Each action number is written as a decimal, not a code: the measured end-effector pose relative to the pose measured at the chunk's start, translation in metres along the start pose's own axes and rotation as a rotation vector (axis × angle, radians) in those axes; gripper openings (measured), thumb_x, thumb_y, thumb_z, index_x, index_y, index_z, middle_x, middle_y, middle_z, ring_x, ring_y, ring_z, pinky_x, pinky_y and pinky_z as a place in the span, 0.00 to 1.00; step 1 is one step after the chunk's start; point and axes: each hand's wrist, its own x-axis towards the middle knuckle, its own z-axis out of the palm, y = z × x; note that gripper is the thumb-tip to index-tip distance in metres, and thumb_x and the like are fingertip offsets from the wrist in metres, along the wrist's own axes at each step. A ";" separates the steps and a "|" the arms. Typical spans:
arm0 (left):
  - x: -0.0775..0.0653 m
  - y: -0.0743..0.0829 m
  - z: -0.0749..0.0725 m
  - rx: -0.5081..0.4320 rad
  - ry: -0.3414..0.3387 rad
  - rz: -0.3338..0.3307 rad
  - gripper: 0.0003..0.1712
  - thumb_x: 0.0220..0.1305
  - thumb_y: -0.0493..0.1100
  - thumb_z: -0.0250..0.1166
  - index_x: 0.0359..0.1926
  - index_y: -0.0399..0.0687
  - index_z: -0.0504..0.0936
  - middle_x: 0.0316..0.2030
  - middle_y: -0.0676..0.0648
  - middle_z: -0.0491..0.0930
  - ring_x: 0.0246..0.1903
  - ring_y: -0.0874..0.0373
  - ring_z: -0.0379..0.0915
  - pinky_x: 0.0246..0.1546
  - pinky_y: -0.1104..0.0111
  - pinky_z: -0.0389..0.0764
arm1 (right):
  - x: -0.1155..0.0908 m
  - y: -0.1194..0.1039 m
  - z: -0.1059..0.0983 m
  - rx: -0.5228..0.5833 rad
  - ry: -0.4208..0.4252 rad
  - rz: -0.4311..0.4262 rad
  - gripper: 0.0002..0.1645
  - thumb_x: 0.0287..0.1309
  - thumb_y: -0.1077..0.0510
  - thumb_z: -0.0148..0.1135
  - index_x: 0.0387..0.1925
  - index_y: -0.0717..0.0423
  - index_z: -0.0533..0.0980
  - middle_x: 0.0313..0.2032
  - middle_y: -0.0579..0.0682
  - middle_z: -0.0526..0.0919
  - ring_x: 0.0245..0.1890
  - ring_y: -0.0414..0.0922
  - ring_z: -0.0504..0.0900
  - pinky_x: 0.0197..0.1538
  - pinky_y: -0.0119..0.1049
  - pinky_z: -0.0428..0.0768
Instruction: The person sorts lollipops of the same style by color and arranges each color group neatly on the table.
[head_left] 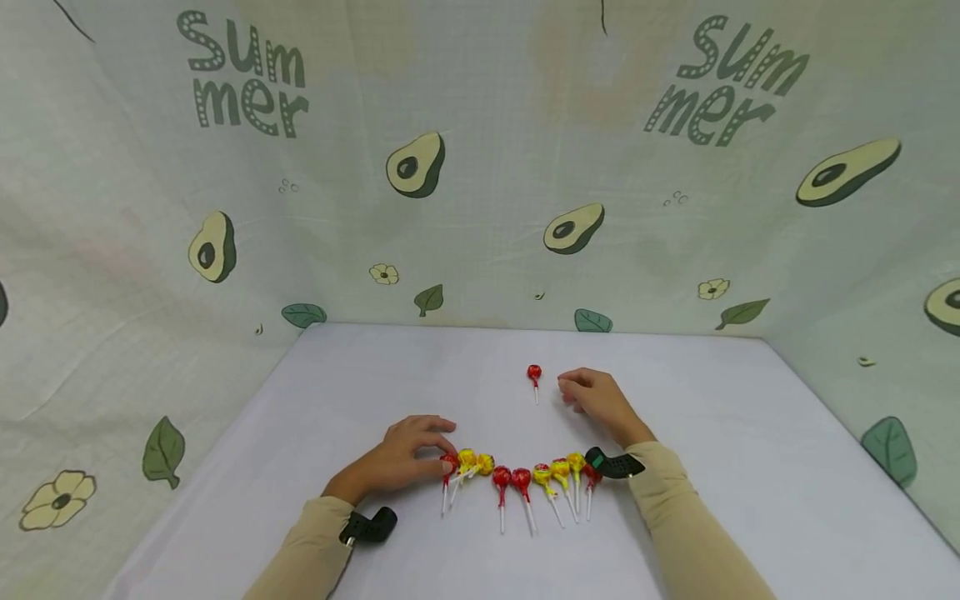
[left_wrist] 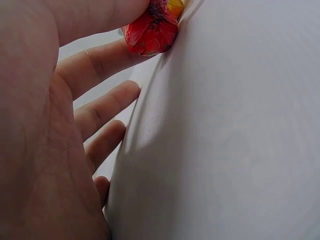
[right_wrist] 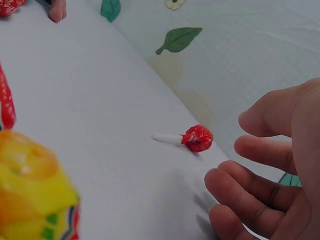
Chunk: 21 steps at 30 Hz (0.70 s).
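At the left end of a curved row, my left hand (head_left: 407, 452) pinches a red-wrapped lollipop (left_wrist: 151, 31) between thumb and index finger, the other fingers spread. Right beside it lie two yellow lollipops (head_left: 486, 464), their sticks crossing. My right hand (head_left: 597, 402) hovers to the right of a lone red lollipop (head_left: 534, 372), which lies further back with its white stick toward me. The right fingers are loosely bent and hold nothing; in the right wrist view a gap separates them from that lollipop (right_wrist: 199, 138).
Two red lollipops (head_left: 521, 479) lie mid-row, then several yellow ones (head_left: 560, 469). A red one (head_left: 592, 475) at the right end is partly hidden by the right wrist strap. The white table (head_left: 420, 358) meets a printed cloth (head_left: 487, 275) behind.
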 end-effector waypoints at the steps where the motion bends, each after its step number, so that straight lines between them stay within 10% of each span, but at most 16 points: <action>1: -0.001 0.000 0.000 0.002 0.000 -0.003 0.06 0.64 0.56 0.65 0.41 0.69 0.86 0.63 0.54 0.72 0.68 0.45 0.57 0.65 0.37 0.51 | -0.001 0.000 0.001 -0.005 0.000 -0.001 0.24 0.69 0.46 0.60 0.57 0.58 0.79 0.45 0.54 0.84 0.42 0.49 0.79 0.44 0.37 0.79; 21: -0.002 -0.002 0.000 0.022 -0.004 0.000 0.11 0.65 0.59 0.65 0.44 0.68 0.86 0.65 0.57 0.71 0.70 0.47 0.55 0.66 0.40 0.50 | -0.033 0.005 -0.005 -0.151 0.048 -0.120 0.18 0.70 0.52 0.59 0.53 0.59 0.79 0.41 0.52 0.84 0.37 0.47 0.79 0.40 0.37 0.79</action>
